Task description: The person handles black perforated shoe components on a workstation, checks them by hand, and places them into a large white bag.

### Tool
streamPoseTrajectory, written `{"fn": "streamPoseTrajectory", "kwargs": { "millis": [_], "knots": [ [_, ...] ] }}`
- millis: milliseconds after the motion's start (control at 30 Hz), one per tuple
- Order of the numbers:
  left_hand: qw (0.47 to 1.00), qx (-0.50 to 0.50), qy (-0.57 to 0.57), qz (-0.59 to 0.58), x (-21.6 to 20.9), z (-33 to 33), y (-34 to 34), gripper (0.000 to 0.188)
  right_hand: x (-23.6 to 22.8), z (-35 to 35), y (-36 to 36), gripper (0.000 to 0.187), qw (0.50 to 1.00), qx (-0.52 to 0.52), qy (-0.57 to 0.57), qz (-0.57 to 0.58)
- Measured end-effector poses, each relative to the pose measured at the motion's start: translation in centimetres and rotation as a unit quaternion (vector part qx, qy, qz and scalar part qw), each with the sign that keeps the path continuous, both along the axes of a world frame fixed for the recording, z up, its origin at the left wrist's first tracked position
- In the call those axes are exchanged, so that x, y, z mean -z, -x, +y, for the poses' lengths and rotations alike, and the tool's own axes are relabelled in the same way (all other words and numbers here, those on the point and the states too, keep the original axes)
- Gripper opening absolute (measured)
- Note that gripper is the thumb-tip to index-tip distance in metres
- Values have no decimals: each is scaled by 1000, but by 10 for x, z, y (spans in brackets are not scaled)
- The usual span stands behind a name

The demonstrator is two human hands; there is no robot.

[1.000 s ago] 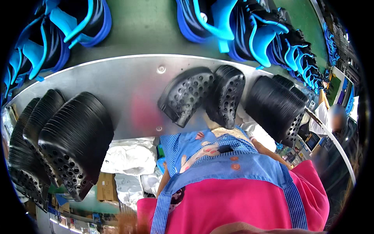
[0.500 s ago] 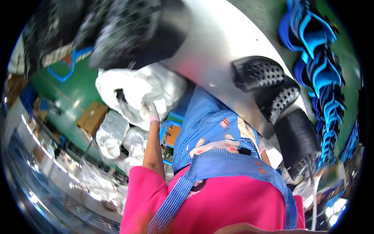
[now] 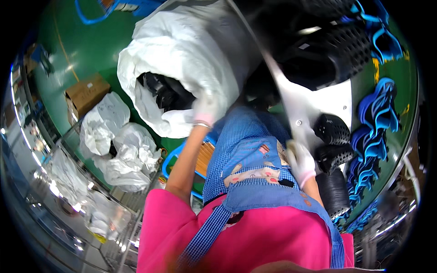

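Observation:
My left hand [image 3: 207,108], in a white glove, is at the rim of a large white sack [image 3: 182,54]; motion blur smears its fingers. Black pieces [image 3: 166,91] lie inside the sack's open mouth. My right hand [image 3: 300,161], gloved in white too, is beside the pale tabletop's edge [image 3: 298,107], its fingers stretched out and holding nothing I can see. Close to it, black perforated moulded pieces [image 3: 334,129] lie on the tabletop, with a smooth, rounded black piece [image 3: 333,193] nearer me. Larger black perforated pieces [image 3: 348,54] are heaped at the far end.
Blue curved pieces [image 3: 378,109] stand in a long row at the right. At the left are a cardboard box [image 3: 86,95], smaller white bags [image 3: 132,157] and metal racking [image 3: 132,218]. A blue-framed stool with a slatted wooden seat [image 3: 205,157] stands beside my legs.
My view has swung toward the left, bringing the sack's dark contents into sight. My left hand stays at the sack. My right hand, mostly hidden before, now shows by the table edge.

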State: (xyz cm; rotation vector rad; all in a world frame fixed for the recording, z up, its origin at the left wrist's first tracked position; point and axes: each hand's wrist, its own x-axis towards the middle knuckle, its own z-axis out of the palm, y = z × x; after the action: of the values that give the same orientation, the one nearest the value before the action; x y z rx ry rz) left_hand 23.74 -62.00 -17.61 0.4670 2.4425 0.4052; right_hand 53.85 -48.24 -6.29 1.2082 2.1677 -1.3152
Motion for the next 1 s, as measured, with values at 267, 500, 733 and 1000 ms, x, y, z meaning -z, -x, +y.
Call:
{"fn": "streamPoseTrajectory", "kwargs": {
  "millis": [267,500,733,1000],
  "knots": [
    [953,217,-60,-202,-25,22,-61,29,65,13,236,76,982,-168,23,-78],
    [970,-23,-219,-106,19,-49,54,40,145,39,243,43,991,-87,-92,-52],
    [894,-444,39,36,149,-185,220,117,162,36,253,43,987,-66,-146,-9],
    [852,-519,22,72,173,-121,209,109,193,42,252,42,992,-72,-97,-42]
  ]
}}
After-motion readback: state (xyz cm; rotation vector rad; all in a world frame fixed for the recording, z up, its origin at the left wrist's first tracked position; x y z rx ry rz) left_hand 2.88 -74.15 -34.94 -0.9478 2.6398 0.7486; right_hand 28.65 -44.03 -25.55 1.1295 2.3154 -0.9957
